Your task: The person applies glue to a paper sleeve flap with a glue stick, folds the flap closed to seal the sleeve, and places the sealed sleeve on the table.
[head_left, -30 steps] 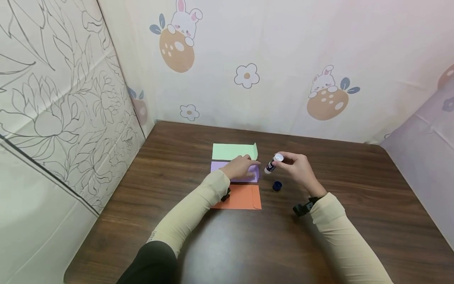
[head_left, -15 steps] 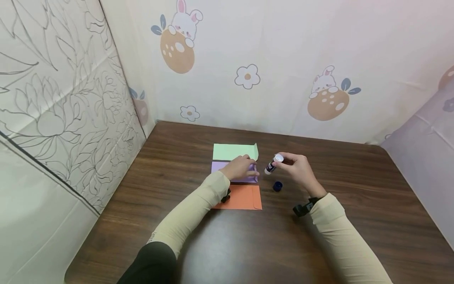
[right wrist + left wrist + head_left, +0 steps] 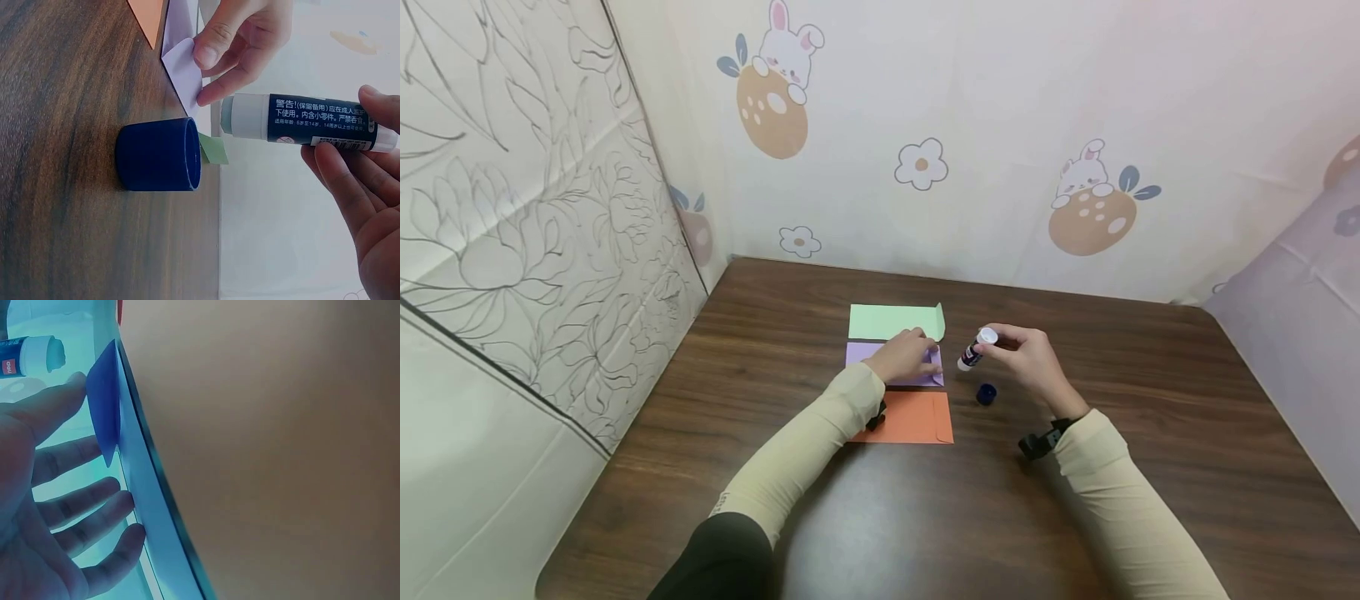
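Note:
My left hand point(image 3: 902, 356) rests on a purple envelope point(image 3: 860, 352), its fingers spread and fairly straight. In the left wrist view, the thumb and index finger touch the edges of the raised flap point(image 3: 105, 403). To the right, my right hand point(image 3: 1032, 360) grips a glue stick point(image 3: 971, 353) between thumb and fingers. It is uncapped and tilted above the table, its glue end point(image 3: 227, 115) pointing down toward the flap but apart from it. The dark blue cap point(image 3: 987, 394) stands on the table below the glue stick.
A green envelope point(image 3: 893, 321) with its flap up lies behind the purple one. An orange envelope point(image 3: 917, 417) lies in front, partly under my left wrist. The brown wooden table point(image 3: 760, 350) meets patterned wall sheets point(image 3: 985, 217) at the back and sides.
My left fingers have drawn in slightly, and the purple envelope's flap now stands raised by them. My right hand keeps its grip on the glue stick, almost unmoved.

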Demonstrator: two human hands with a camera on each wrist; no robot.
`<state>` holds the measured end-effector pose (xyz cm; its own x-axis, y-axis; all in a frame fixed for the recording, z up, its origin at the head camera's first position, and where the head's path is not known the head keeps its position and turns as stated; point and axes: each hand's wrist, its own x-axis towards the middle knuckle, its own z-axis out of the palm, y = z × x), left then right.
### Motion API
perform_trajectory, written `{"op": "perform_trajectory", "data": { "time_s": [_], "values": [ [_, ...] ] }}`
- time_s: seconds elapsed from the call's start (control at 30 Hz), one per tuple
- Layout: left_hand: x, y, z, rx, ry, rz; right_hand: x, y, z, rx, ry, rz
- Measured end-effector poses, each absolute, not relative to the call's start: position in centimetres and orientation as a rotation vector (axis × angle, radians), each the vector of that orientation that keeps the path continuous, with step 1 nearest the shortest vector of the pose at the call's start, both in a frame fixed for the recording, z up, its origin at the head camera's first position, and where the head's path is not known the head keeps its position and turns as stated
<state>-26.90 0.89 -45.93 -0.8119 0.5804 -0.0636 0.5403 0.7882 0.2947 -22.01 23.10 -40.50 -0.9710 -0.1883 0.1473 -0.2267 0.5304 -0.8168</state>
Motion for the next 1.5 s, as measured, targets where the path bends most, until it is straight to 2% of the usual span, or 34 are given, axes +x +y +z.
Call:
{"op": "perform_trajectory", "data": {
  "time_s": [0.8, 1.13, 1.5],
  "values": [
    [-25.99, 1.17, -45.23, 0.896, 2.838, 0.264, -21.62, 22.90, -40.75, 0.345, -2.749, 1.435],
    [-26.25, 0.99, -45.17, 1.069, 2.835, 0.253, -21.68, 22.72, -40.98, 0.361, -2.736, 1.420],
    [-26.31, 1.30, -45.21, 0.961, 2.833, 0.248, -21.59, 22.61, -40.92, 0.385, -2.735, 1.385]
  ]
}}
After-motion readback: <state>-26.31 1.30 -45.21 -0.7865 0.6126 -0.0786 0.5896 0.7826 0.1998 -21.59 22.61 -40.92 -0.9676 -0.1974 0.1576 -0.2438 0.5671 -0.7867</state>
